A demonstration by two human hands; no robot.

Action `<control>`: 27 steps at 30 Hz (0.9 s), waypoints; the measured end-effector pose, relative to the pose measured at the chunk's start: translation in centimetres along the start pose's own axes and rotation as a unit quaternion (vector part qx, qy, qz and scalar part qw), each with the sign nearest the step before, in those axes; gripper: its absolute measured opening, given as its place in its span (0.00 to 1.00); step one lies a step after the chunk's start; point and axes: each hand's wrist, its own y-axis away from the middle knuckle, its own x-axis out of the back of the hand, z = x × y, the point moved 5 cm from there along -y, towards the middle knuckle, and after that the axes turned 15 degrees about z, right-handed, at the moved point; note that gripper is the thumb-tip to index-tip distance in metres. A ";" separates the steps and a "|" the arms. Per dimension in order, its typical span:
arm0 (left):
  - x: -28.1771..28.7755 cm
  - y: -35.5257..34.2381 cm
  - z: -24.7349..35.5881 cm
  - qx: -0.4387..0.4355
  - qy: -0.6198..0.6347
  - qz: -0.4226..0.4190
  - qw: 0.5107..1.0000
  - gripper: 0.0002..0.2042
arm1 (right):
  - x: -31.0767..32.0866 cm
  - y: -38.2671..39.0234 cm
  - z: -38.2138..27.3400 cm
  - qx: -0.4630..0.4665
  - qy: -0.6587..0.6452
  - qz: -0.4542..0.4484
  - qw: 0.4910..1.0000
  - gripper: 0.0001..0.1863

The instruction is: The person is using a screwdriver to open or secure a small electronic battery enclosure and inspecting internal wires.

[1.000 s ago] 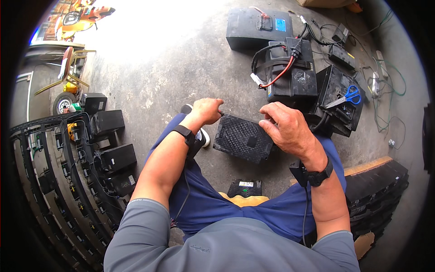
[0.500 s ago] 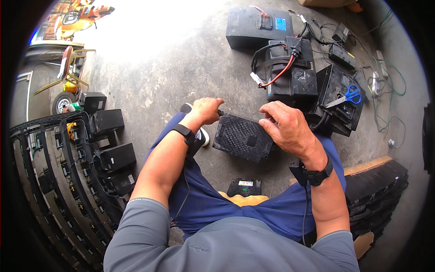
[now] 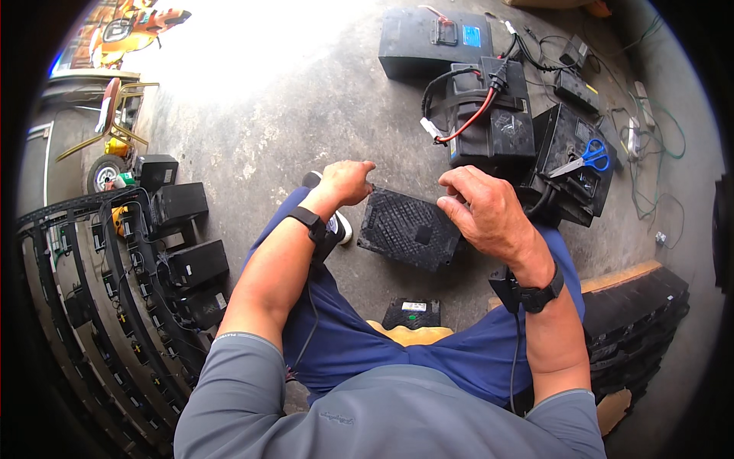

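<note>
A black ribbed plastic box [image 3: 405, 229], probably a battery case, sits between my legs, its patterned face with a small dark square turned towards me. At its upper left corner my left hand [image 3: 348, 182] is closed, the lower fingers partly hidden. My right hand [image 3: 485, 210] curls over the upper right corner, thumb tip against the edge and fingers bent. A dark band with a small device sits on each wrist. Below the box, close to me, lies another black case [image 3: 413, 307] with a white label and a green mark.
Large black battery boxes [image 3: 497, 107] with red and black cables stand ahead right. Blue-handled scissors [image 3: 585, 159] lie on one. Cables and power strips [image 3: 633, 138] line the right wall. Stacked black cases [image 3: 634, 314] sit at right; a black rack [image 3: 115, 306] and boxes stand at left.
The whole view shifts very slightly upward. Both hands keep almost the same pose at the corners of the black box.
</note>
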 end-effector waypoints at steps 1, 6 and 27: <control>-0.1 0.0 -0.1 0.014 0.006 0.004 1.000 0.29 | 0.0 0.0 0.0 0.000 0.002 -0.001 1.000 0.11; 1.1 0.2 0.8 0.022 0.013 -0.027 0.999 0.27 | 0.1 0.1 0.2 -0.006 -0.003 0.000 1.000 0.11; -0.2 -0.2 0.2 0.007 0.003 -0.025 1.000 0.27 | 0.1 0.1 0.2 -0.007 -0.002 -0.002 1.000 0.11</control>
